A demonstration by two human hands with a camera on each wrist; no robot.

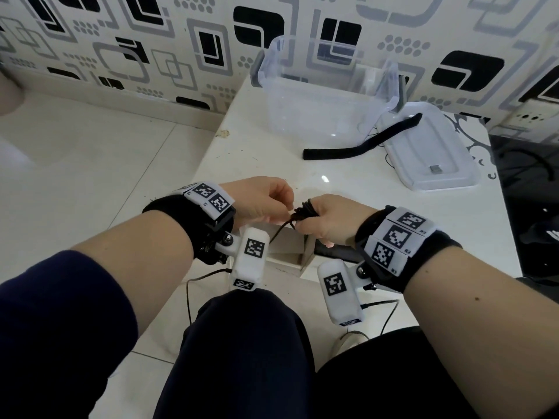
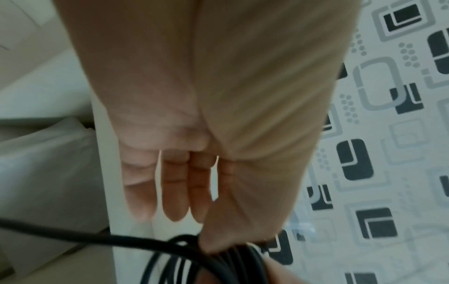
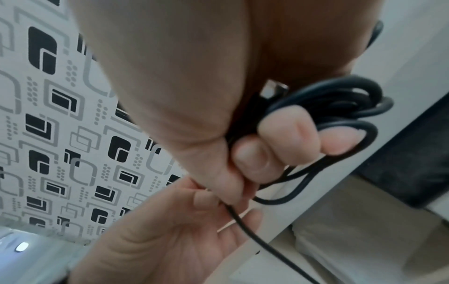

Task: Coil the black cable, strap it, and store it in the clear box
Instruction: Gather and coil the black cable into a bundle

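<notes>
The black cable (image 1: 303,210) is a small bundle of loops over the near edge of the white table (image 1: 348,189). My right hand (image 1: 325,222) grips the loops (image 3: 350,113) with its fingers curled through them; a metal plug (image 3: 273,90) shows by the palm. My left hand (image 1: 269,205) pinches the cable (image 2: 150,243) beside the bundle, thumb (image 2: 218,230) on top and the other fingers straight. A loose strand (image 3: 257,238) hangs down from the hands. The black strap (image 1: 357,146) lies flat near the clear box (image 1: 326,95), which stands open at the back of the table.
The box's white lid (image 1: 432,149) lies to the right of the box, under one end of the strap. A patterned wall (image 1: 151,40) runs behind the table. A black surface (image 1: 532,189) borders the table on the right. My knees are below the table edge.
</notes>
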